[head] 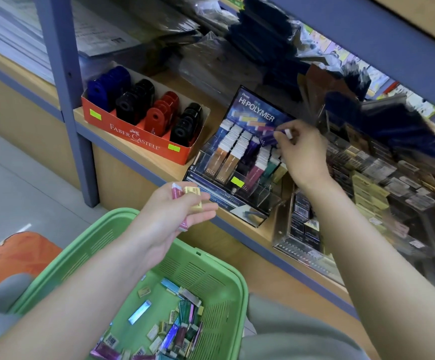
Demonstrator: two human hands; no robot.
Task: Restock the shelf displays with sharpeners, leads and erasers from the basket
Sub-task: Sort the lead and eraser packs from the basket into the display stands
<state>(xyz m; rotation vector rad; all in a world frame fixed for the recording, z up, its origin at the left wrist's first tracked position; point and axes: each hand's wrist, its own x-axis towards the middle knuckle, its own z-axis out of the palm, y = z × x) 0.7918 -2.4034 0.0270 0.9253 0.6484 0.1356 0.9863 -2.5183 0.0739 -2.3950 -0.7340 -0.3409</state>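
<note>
My right hand (302, 152) pinches, I think, a purple eraser (269, 139) over the display (226, 178); my left hand (174, 214) holds spare erasers (192, 198); matching column next.

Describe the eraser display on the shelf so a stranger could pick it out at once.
Find the wooden shelf above the green basket. Right of the red sharpener box stands the eraser display, where the right hand holds a purple eraser. Only it has a dark header card reading HI-POLYMER and slanted rows of slim erasers.
</note>
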